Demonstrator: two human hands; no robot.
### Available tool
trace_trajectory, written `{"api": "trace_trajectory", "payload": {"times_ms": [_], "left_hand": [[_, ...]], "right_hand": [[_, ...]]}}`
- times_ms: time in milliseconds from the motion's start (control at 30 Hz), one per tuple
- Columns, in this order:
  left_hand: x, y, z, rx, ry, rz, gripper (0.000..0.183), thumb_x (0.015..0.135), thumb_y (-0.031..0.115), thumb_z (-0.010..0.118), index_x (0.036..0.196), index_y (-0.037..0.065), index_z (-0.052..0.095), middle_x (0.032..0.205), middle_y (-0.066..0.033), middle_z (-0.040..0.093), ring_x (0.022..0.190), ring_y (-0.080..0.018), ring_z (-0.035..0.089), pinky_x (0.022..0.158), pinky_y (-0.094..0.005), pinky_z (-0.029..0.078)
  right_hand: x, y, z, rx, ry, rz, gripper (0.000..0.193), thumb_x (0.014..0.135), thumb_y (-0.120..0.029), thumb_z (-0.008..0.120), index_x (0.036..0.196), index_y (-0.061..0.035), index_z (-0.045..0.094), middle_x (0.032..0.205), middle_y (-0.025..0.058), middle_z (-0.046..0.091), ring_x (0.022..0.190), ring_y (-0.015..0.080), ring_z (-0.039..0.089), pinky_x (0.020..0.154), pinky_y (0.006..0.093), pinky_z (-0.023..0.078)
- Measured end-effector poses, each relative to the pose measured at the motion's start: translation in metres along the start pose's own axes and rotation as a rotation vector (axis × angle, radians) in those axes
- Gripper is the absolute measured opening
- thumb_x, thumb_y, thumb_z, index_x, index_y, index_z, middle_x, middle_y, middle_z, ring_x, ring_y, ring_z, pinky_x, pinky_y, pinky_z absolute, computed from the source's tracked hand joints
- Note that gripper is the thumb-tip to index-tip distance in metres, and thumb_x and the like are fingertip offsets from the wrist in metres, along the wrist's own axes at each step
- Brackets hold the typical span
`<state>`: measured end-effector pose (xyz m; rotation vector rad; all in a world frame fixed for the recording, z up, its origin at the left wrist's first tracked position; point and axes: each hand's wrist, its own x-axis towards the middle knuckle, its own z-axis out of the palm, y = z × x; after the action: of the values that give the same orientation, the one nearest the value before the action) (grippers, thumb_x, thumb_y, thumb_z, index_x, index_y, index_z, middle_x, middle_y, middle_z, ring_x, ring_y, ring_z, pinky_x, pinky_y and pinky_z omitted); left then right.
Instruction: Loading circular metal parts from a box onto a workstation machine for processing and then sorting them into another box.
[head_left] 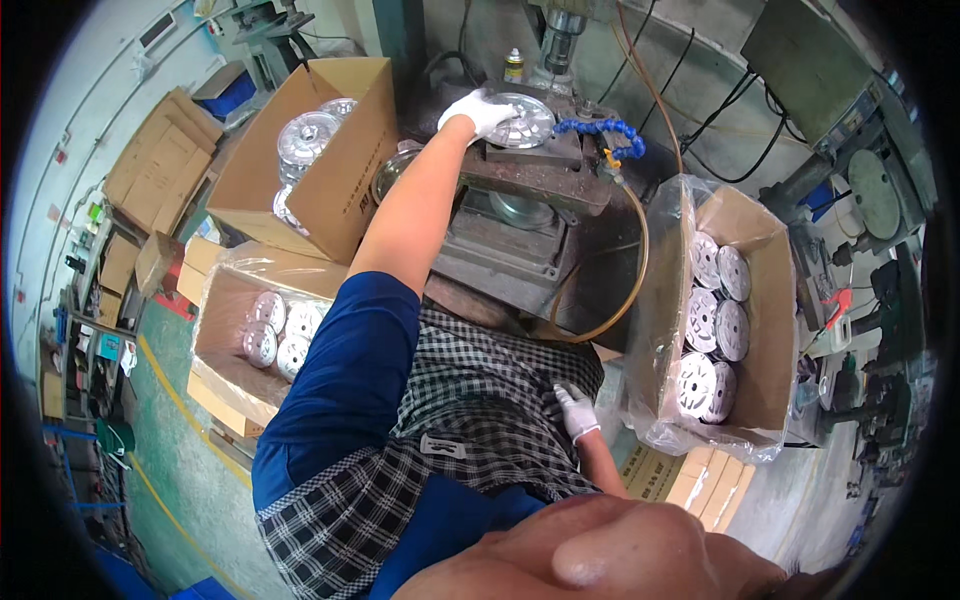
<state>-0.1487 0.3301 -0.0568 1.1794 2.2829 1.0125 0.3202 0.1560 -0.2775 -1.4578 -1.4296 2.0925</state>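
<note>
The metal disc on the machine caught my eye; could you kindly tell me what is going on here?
A person's gloved left hand touches the left edge of a silver metal disc on the machine, beside a blue hose. The gloved right hand is down by the checked garment. Similar discs sit in open cardboard boxes on both sides.

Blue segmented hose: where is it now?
In the head view, the blue segmented hose is right of top centre, just right of the silver disc that the left hand touches.
</note>
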Motion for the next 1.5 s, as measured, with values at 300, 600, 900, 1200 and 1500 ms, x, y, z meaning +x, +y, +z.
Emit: {"api": "trace_trajectory", "payload": {"times_ms": [300, 600, 900, 1200, 1500], "left_hand": [[0.01, -0.011, 0.003, 0.048, -0.014, 0.027, 0.077, 0.073, 0.048, 0.069, 0.126, -0.005, 0.05, 0.123, -0.0186, 0.057, 0.11, -0.0258, 0.056, 0.093, -0.0318, 0.043], [0.016, -0.012, 0.002, 0.104, 0.003, 0.027, 0.082, 0.071, 0.056, 0.065, 0.126, -0.002, 0.051, 0.125, -0.0197, 0.055, 0.114, -0.0286, 0.055, 0.096, -0.0316, 0.042], [0.002, -0.003, -0.001, 0.109, -0.005, 0.011, 0.082, 0.069, 0.055, 0.066, 0.127, -0.001, 0.051, 0.127, -0.0189, 0.055, 0.115, -0.0285, 0.054, 0.097, -0.0322, 0.041], [0.009, -0.009, 0.005, 0.073, 0.04, 0.012, 0.079, 0.069, 0.052, 0.068, 0.125, -0.002, 0.052, 0.122, -0.0184, 0.058, 0.111, -0.0265, 0.057, 0.093, -0.0314, 0.043], [0.002, -0.002, -0.002, 0.058, -0.002, 0.0, 0.084, 0.066, 0.054, 0.07, 0.125, -0.004, 0.052, 0.118, -0.0197, 0.06, 0.106, -0.0261, 0.059, 0.09, -0.0312, 0.045]], "right_hand": [[0.004, -0.007, 0.001, 0.023, -0.009, 0.041, 0.034, 0.095, -0.027, 0.051, 0.12, -0.003, 0.051, 0.092, 0.0103, 0.068, 0.061, 0.0141, 0.06, 0.054, 0.0248, 0.047], [0.007, -0.013, 0.002, 0.039, 0.088, 0.099, 0.034, 0.095, -0.028, 0.05, 0.116, -0.0021, 0.055, 0.086, 0.0106, 0.068, 0.056, 0.0149, 0.059, 0.048, 0.0248, 0.045], [0.02, -0.007, -0.003, 0.051, 0.054, 0.141, 0.034, 0.096, -0.029, 0.049, 0.117, -0.0029, 0.054, 0.086, 0.0105, 0.068, 0.055, 0.0154, 0.059, 0.047, 0.0251, 0.044], [0.02, -0.009, -0.003, 0.018, 0.039, 0.158, 0.032, 0.096, -0.03, 0.048, 0.113, -0.0038, 0.055, 0.086, 0.0092, 0.069, 0.052, 0.0143, 0.058, 0.045, 0.0253, 0.044], [0.021, -0.01, -0.002, 0.029, 0.037, 0.178, 0.032, 0.096, -0.029, 0.047, 0.114, -0.0048, 0.056, 0.085, 0.0097, 0.068, 0.052, 0.0146, 0.058, 0.046, 0.0252, 0.044]]}}
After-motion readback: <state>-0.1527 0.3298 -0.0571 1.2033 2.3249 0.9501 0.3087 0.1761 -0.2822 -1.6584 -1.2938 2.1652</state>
